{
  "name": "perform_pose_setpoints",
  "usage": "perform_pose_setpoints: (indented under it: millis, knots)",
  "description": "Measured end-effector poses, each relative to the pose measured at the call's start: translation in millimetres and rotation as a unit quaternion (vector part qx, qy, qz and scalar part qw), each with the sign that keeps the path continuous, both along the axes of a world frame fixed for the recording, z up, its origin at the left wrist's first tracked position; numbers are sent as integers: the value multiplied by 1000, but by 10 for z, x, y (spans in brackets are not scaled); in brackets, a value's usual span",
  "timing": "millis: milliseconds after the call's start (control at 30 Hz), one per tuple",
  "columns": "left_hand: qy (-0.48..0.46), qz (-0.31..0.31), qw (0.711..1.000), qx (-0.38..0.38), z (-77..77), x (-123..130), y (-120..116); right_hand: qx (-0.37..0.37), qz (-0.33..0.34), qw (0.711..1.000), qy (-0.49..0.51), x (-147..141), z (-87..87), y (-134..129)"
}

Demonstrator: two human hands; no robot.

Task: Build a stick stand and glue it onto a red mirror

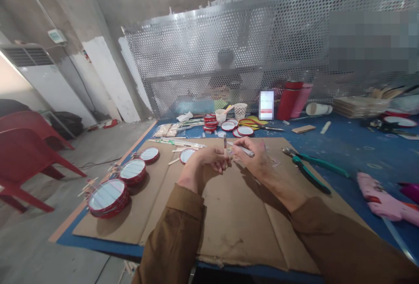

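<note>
Over cardboard (235,223), thin stick (225,143), probably light, stiff, snappable, best gripped low, is pinched by fingers of left hand (212,156), pen (245,150) by right hand's (250,154).

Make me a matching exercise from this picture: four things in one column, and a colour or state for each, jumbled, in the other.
1. Left hand
2. Pliers
3. Right hand
4. Glue gun

A. Pink
B. Holding a white pen
C. Holding a thin stick upright
D. Green-handled

Pairs: 1-C, 2-D, 3-B, 4-A
</note>
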State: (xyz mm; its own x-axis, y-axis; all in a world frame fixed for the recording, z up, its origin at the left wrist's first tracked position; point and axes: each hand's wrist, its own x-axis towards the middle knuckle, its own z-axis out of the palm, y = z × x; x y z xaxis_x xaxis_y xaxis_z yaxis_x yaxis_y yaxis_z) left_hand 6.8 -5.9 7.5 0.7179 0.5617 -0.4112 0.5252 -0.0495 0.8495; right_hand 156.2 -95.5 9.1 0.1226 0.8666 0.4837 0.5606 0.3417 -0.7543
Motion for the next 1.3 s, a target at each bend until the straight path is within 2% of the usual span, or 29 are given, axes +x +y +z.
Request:
perform_pose_setpoints:
  millis: [700, 1000, 1300]
  knots:
    - [-7, -23, 1000, 3, 81, -21, -54, 1, 2, 999, -36, -20, 3, -6]
    - [2, -9, 1000, 9, 112, -7, -82, 6, -2, 999, -34, -20, -6, -4]
    - [-1, -16, 1000, 0, 58, -21, -31, 17, -3, 999, -30, -1, -47, 24]
